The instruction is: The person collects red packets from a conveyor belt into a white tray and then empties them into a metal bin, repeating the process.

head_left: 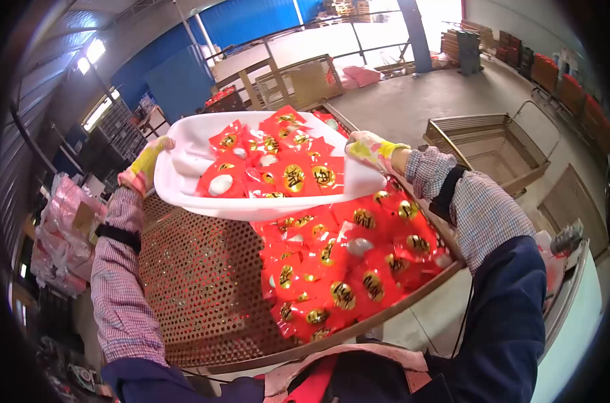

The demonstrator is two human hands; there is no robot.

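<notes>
My left hand (146, 165), in a yellow and pink patterned glove, is closed on the left rim of a white plastic basin (244, 208). The basin's right rim is gripped by my right hand (375, 149), gloved alike. Inside the basin lie several red packets (294, 178) with gold ovals and black characters; pale rounded contents show through some. Below the basin is a brown metal bin with a perforated floor (191, 282). Many similar red packets (345, 294) are heaped along its right side. The basin hides the bin's far part.
A second mesh-sided cart (479, 144) with a curved handle stands on the floor at right. Clear plastic wrapping (66, 235) is piled at left. A blue post (415, 37), pink sacks (362, 76) and stacked crates (460, 47) are farther back.
</notes>
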